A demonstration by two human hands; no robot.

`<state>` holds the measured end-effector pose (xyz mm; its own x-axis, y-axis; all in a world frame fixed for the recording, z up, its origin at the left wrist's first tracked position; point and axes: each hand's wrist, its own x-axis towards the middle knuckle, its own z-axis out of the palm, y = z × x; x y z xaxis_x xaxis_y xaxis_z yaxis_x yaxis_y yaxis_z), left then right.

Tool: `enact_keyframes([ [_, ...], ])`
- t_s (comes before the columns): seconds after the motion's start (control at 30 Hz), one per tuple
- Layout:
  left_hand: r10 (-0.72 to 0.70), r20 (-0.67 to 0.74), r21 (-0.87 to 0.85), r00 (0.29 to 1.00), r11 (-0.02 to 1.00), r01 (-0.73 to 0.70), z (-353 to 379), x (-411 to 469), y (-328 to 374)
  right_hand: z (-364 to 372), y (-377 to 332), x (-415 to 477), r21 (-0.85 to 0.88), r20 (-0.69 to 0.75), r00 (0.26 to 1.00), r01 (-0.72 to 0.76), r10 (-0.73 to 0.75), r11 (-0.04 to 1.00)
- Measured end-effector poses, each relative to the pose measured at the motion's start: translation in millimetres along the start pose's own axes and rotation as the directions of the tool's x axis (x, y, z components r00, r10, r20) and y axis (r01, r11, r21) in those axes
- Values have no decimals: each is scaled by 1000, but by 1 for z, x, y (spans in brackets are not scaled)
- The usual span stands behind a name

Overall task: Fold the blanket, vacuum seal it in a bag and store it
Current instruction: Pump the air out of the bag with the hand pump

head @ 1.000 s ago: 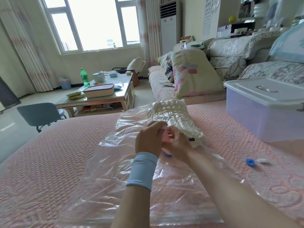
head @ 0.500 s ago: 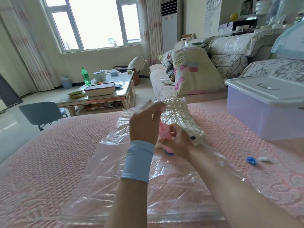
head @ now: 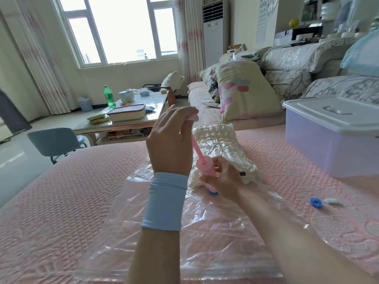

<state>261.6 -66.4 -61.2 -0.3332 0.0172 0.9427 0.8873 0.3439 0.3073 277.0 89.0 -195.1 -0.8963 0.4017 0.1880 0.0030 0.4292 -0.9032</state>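
"So, where did the pump stand when you looked?"

"The pink pump (head: 203, 166) stood on the blue valve (head: 212, 193) of the bag (head: 205, 238), in the middle of the bed (head: 61, 201). Its long axis ran from the valve upward, leaning a little to the left and away from the person. The rod was out long."

"And the hands?"

"The right hand (head: 224, 181) was the lower one, with its fingers curled round the pump body just above the valve. The left hand (head: 170, 144) was above it, closed on the handle (head: 194, 118) at the top."

"So the coming push?"

"I think it had to go down along the rod, toward the right hand."

"And the blanket?"

"The blanket (head: 221, 144) lay inside the bag, wrinkled tight, just behind the pump. Its long side pointed away from the person. The box (head: 328, 144) stood well apart, on the right."
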Motion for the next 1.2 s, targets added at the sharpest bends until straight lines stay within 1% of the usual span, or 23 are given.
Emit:
enact_keyframes([
  [0.03, -18, 29, 1, 999, 1000, 18, 7, -7, -5, 1, 0, 1, -4, -5, 1000, 2, -2, 1000],
  [0.1, -75, 202, 50, 977, 997, 66, 23, -32, -20, 5, 1, 2, -9, -33, 999, 8, -9, 1000],
  [0.17, -183, 426, 114, 886, 982, 148, 35, -59, -33, 8, 3, 2, 3, -40, 999, 3, -3, 1000],
  [0.2, -219, 497, 147, 840, 975, 167, 37, -66, -35, 9, 3, 3, 4, -37, 999, 4, -4, 1000],
  [0.23, -224, 523, 169, 822, 973, 158, 37, -67, -35, 9, 3, 3, 2, -34, 999, 7, -7, 1000],
  [0.27, -202, 515, 173, 833, 976, 130, 35, -63, -33, 9, 4, 3, -1, -37, 999, 14, -14, 1000],
  [0.33, -101, 436, 139, 894, 989, 45, 25, -43, -25, 7, 4, 3, 1, -52, 998, 25, -25, 1000],
  [0.4, 13, 301, 107, 954, 993, -48, 11, -20, -15, 4, 3, 3, 6, -41, 999, 25, -25, 1000],
  [0.47, 82, 165, 99, 983, 990, -99, -1, -3, -4, 1, 2, 3, 19, -25, 1000, 18, -18, 1000],
  [0.57, 98, -18, 61, 995, 993, -97, -3, 2, -1, 1, 3, 2, 23, -12, 1000, 11, -11, 1000],
  [0.6, 84, -52, 42, 995, 996, -82, 2, -3, -4, 2, 3, 2, 17, -8, 1000, 12, -12, 1000],
  [0.63, 64, -45, 29, 997, 998, -63, 9, -12, -9, 4, 3, 2, 13, -8, 1000, 13, -13, 1000],
  [0.67, 38, 24, 23, 999, 999, -39, 16, -24, -14, 5, 3, 3, 12, -17, 1000, 14, -14, 1000],
  [0.7, -1, 148, 20, 989, 1000, -2, 23, -36, -20, 6, 4, 3, 16, -30, 999, 13, -13, 1000],
  [0.73, -58, 294, 22, 954, 998, 54, 29, -48, -26, 7, 5, 4, 21, -39, 999, 11, -11, 1000],
  [0.77, -118, 424, 38, 898, 993, 112, 34, -58, -32, 7, 6, 4, 23, -38, 999, 8, -7, 1000],
  [0.8, -161, 517, 66, 841, 987, 148, 36, -63, -37, 7, 6, 5, 22, -33, 999, 7, -6, 1000],
  [0.83, -177, 567, 96, 805, 984, 149, 36, -62, -40, 7, 6, 5, 16, -25, 1000, 9, -8, 1000],
  [0.87, -165, 580, 118, 797, 986, 119, 34, -58, -41, 7, 6, 4, 13, -24, 1000, 14, -14, 1000],
  [0.93, -87, 527, 140, 846, 990, 14, 26, -42, -37, 7, 5, 4, 16, -33, 999, 18, -18, 1000],
  [1.03, 56, 304, 165, 951, 980, -111, 6, -11, -24, 5, 2, 5, 20, -12, 1000, 10, -9, 1000],
  [1.1, 94, 149, 169, 984, 978, -119, -8, 4, -15, 3, 1, 4, 15, -6, 1000, 9, -9, 1000],
  [1.2, 74, -63, 111, 995, 992, -66, -6, 8, -8, 3, 3, 4, 24, 6, 1000, 4, -4, 1000],
])
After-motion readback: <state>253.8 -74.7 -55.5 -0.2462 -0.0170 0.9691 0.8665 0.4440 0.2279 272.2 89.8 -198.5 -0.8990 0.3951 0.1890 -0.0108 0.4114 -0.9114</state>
